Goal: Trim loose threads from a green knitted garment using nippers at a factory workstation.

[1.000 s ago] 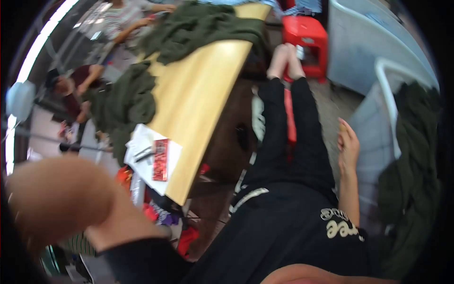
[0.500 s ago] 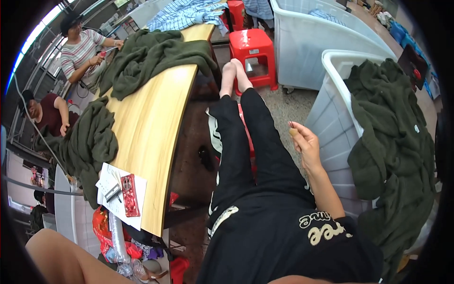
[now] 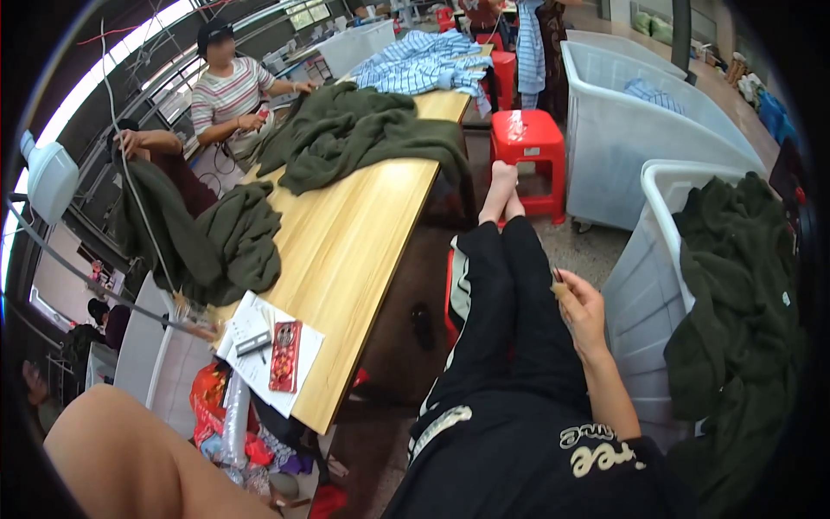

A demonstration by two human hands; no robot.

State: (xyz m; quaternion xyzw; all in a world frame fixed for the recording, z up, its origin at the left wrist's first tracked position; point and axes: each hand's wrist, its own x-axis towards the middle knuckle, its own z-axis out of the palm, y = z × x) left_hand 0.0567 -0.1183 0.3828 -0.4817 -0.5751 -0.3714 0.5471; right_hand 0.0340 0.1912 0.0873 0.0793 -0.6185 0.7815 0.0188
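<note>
My right hand (image 3: pixel 584 318) is raised above my right thigh, fingers pinched together on a small slim thing (image 3: pixel 558 278) with a dark, thin tip and a tan part; its exact kind is too small to tell. To the right of this hand, a pale plastic bin (image 3: pixel 635 346) holds a heap of dark green fleece cloth (image 3: pixel 735 294). Only my bent left arm (image 3: pixel 130 450) shows at the lower left; its hand is out of sight. My legs stretch forward, feet near a red plastic stool (image 3: pixel 529 130).
On the wooden table (image 3: pixel 363 251) at left lie green cloth (image 3: pixel 363 138), blue striped shirts (image 3: pixel 419 62), papers (image 3: pixel 303 333) and a red phone (image 3: pixel 285 356). Across it, a striped-shirt co-worker (image 3: pixel 229 95) sits; another person (image 3: pixel 173 164) lifts green cloth. Another bin (image 3: pixel 622 173) stands far right.
My view has swung left and up, so the scene sits lower and farther right. The nearer co-worker has lifted green cloth. My right hand keeps its pinch.
</note>
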